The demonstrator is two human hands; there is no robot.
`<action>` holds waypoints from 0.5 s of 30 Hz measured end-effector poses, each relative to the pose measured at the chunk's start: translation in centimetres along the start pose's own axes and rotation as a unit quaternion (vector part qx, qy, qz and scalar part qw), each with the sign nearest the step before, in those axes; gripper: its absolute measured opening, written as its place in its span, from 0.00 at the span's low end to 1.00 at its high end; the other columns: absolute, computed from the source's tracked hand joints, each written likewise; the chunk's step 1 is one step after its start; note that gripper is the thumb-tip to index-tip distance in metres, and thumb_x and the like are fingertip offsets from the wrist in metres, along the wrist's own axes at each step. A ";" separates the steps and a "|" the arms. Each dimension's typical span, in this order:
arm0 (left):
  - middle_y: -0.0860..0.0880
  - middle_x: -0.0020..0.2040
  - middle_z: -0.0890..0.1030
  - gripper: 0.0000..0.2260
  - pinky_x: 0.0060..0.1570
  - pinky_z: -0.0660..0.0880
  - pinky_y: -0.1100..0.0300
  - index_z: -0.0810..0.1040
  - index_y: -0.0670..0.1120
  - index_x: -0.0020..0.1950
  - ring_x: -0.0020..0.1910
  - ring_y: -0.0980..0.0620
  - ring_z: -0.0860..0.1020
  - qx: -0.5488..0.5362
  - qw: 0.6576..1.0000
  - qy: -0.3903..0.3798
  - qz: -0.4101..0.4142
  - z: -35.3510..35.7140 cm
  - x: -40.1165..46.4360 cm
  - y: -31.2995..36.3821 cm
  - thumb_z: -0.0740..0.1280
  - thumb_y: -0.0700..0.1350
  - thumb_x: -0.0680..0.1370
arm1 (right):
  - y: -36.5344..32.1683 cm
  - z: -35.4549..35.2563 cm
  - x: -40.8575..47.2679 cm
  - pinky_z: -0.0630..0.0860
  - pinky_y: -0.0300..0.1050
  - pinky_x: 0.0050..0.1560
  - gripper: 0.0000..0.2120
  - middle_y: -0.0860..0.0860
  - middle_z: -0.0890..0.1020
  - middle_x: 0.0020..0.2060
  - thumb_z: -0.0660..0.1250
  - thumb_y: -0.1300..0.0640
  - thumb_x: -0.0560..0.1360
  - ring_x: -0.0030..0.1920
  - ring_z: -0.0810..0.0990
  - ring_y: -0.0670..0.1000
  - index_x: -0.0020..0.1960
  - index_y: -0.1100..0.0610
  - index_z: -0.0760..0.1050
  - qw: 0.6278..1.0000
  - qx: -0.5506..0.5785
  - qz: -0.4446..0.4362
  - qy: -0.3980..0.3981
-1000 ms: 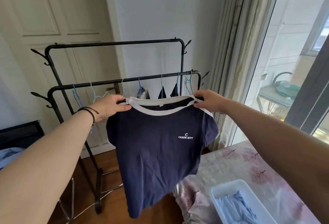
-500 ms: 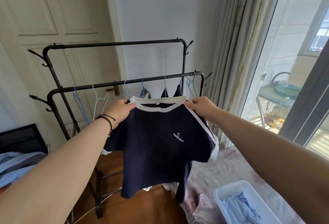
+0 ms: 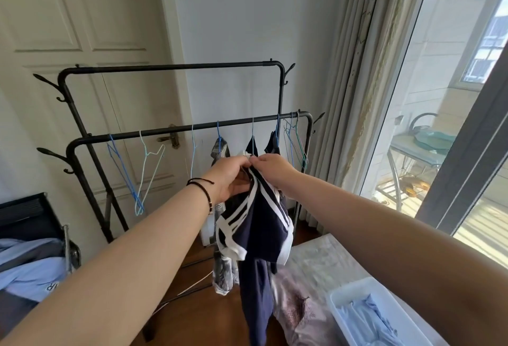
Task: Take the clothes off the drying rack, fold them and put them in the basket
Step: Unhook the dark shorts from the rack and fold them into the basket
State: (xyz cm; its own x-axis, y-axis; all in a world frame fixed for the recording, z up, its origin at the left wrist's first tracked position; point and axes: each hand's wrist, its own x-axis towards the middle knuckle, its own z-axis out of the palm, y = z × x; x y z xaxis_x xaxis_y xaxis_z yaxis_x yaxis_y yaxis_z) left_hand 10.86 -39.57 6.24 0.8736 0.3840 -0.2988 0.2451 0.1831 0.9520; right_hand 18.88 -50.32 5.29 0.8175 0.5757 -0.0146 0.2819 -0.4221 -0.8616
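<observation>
Both hands, left [image 3: 233, 178] and right [image 3: 272, 170], pinch the shirt [image 3: 258, 224] together before the rack [image 3: 176, 131]. Basket [image 3: 354, 290] on bed [image 3: 316, 257]. Wood floor [image 3: 198, 315], curtain [image 3: 365, 76].

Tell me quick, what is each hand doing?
Left hand: holding the navy shirt at its top.
Right hand: pinching the same shirt.

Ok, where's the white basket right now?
In the head view the white basket sits at lower right on the bed, with light blue clothes inside, below and right of the navy T-shirt held in both hands.
</observation>
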 end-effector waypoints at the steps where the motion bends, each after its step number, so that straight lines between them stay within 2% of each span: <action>1: 0.44 0.36 0.81 0.08 0.37 0.81 0.57 0.78 0.41 0.45 0.35 0.48 0.81 -0.013 1.000 -0.012 0.003 -0.1 -0.2 0.2 0.61 0.42 0.79 | -0.2 0.0 0.0 0.76 0.48 0.50 0.25 0.57 0.81 0.44 0.59 0.41 0.79 0.45 0.80 0.54 0.54 0.63 0.78 1.000 0.003 -0.001 -0.003; 2: 0.42 0.37 0.81 0.08 0.38 0.82 0.56 0.78 0.40 0.46 0.37 0.46 0.81 -0.025 0.999 -0.023 0.008 -0.2 -0.4 0.4 0.60 0.40 0.78 | -0.3 -0.2 -0.1 0.76 0.50 0.57 0.27 0.55 0.82 0.47 0.59 0.39 0.78 0.49 0.80 0.53 0.56 0.62 0.78 1.000 0.011 0.000 -0.010; 3: 0.40 0.40 0.81 0.09 0.40 0.83 0.55 0.78 0.38 0.48 0.39 0.44 0.82 -0.035 0.999 -0.031 0.014 -0.3 -0.5 0.6 0.58 0.37 0.77 | -0.4 -0.4 -0.2 0.76 0.49 0.55 0.27 0.52 0.81 0.45 0.61 0.37 0.77 0.47 0.79 0.51 0.54 0.62 0.78 1.000 0.014 -0.007 -0.022; 5: 0.38 0.47 0.82 0.15 0.46 0.83 0.54 0.79 0.37 0.53 0.45 0.43 0.83 -0.044 0.997 -0.053 0.020 -0.5 -0.8 0.9 0.54 0.32 0.74 | -0.3 -0.8 -0.3 0.75 0.43 0.43 0.19 0.49 0.78 0.38 0.69 0.42 0.74 0.39 0.76 0.46 0.47 0.60 0.77 0.998 0.002 -0.034 -0.047; 6: 0.39 0.49 0.83 0.18 0.48 0.82 0.54 0.79 0.37 0.56 0.47 0.44 0.83 -0.031 0.997 -0.065 0.022 -0.6 -0.8 0.9 0.54 0.31 0.74 | -0.3 -1.1 -0.3 0.74 0.40 0.41 0.14 0.49 0.79 0.37 0.72 0.47 0.73 0.38 0.77 0.46 0.46 0.58 0.77 0.997 -0.005 -0.047 -0.053; 7: 0.41 0.50 0.84 0.19 0.50 0.82 0.53 0.79 0.39 0.57 0.49 0.45 0.84 0.000 0.997 -0.069 0.027 -0.7 -0.9 0.9 0.54 0.30 0.74 | -0.3 -1.3 -0.3 0.76 0.40 0.42 0.10 0.51 0.81 0.39 0.73 0.51 0.72 0.40 0.79 0.47 0.48 0.56 0.78 0.997 -0.013 -0.060 -0.052; 10: 0.45 0.55 0.84 0.17 0.52 0.81 0.53 0.78 0.46 0.59 0.52 0.50 0.83 0.146 0.984 -0.029 0.096 -1.5 -0.2 0.8 0.59 0.31 0.77 | -0.6 -2.0 -0.1 0.77 0.50 0.56 0.11 0.57 0.84 0.50 0.71 0.61 0.73 0.50 0.82 0.55 0.55 0.58 0.79 0.995 -0.059 -0.073 -0.030; 11: 0.45 0.57 0.82 0.15 0.54 0.80 0.52 0.78 0.47 0.58 0.53 0.50 0.82 0.215 0.965 0.009 0.149 -1.9 0.1 0.6 0.63 0.33 0.76 | -0.7 -2.2 -0.1 0.77 0.51 0.58 0.11 0.58 0.83 0.51 0.69 0.63 0.74 0.52 0.82 0.56 0.56 0.58 0.79 0.994 -0.076 -0.075 -0.025; 12: 0.45 0.59 0.80 0.14 0.56 0.79 0.52 0.76 0.48 0.57 0.54 0.49 0.80 0.286 0.933 0.061 0.212 -2.3 0.5 0.5 0.67 0.35 0.74 | -0.8 -2.4 -0.2 0.76 0.51 0.57 0.11 0.58 0.83 0.51 0.68 0.64 0.74 0.51 0.81 0.57 0.56 0.58 0.79 0.992 -0.094 -0.077 -0.019; 13: 0.46 0.60 0.76 0.18 0.59 0.75 0.53 0.74 0.49 0.59 0.57 0.48 0.76 0.344 0.893 0.110 0.268 -2.7 0.9 0.4 0.71 0.38 0.71 | -0.8 -2.5 -0.2 0.76 0.49 0.55 0.11 0.57 0.83 0.51 0.67 0.65 0.75 0.50 0.81 0.57 0.56 0.58 0.79 0.991 -0.104 -0.084 -0.018; 15: 0.47 0.66 0.69 0.36 0.65 0.66 0.54 0.67 0.51 0.69 0.66 0.47 0.68 0.433 0.825 0.157 0.327 -3.5 1.4 0.6 0.78 0.49 0.64 | -0.6 -2.8 -0.5 0.73 0.43 0.47 0.10 0.55 0.82 0.48 0.65 0.65 0.76 0.43 0.78 0.51 0.54 0.55 0.80 0.990 -0.090 -0.102 -0.035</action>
State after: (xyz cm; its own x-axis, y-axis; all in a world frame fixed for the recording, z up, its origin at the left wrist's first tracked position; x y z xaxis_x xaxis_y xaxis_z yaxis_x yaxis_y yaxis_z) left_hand 10.76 -35.71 6.13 0.8194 0.3844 0.4252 0.0917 -0.8201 0.5648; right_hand 19.72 -52.32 7.27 0.6989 0.7066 0.1104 0.5282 -0.4060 -0.7457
